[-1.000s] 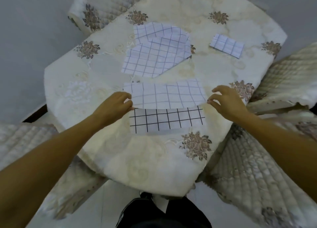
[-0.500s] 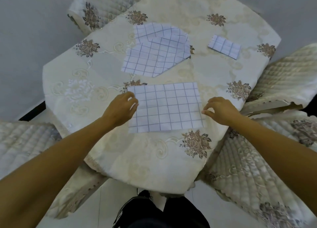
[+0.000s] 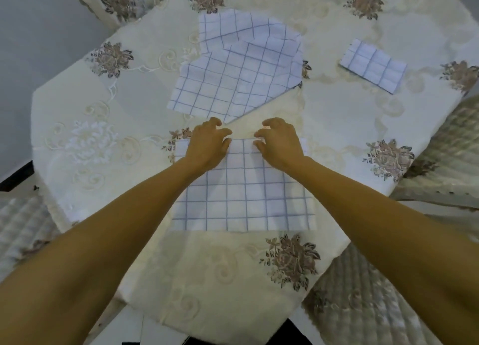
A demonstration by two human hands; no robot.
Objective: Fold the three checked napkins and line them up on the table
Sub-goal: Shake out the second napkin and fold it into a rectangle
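The near napkin [image 3: 246, 189], white with a thin blue check, lies flat on the tabletop [image 3: 337, 116] close to the person's edge, its sides roughly square to that edge. Both hands meet at the middle of its far edge. The left hand [image 3: 207, 145] has its thumb on the cloth and its curled fingers just past the edge, pinching that edge. The right hand [image 3: 281, 142], just beside it, mirrors the same curled pinch on the same edge. A narrow strip of cloth shows between the two hands, and both bare forearms reach across the napkin's side parts. Beyond the hands, near the middle of the tabletop, the middle napkin [image 3: 233, 85] lies loosely spread, one part turned over on itself so its outline is uneven; its near corner comes close to the left hand's fingertips. Well apart, at the far right, a small folded napkin [image 3: 373, 66] lies as a compact rectangle, set at a slant. A cream embroidered tablecloth [image 3: 103, 142] with brown flower motifs covers the tabletop. Chairs with quilted covers [image 3: 363, 305] stand around it.
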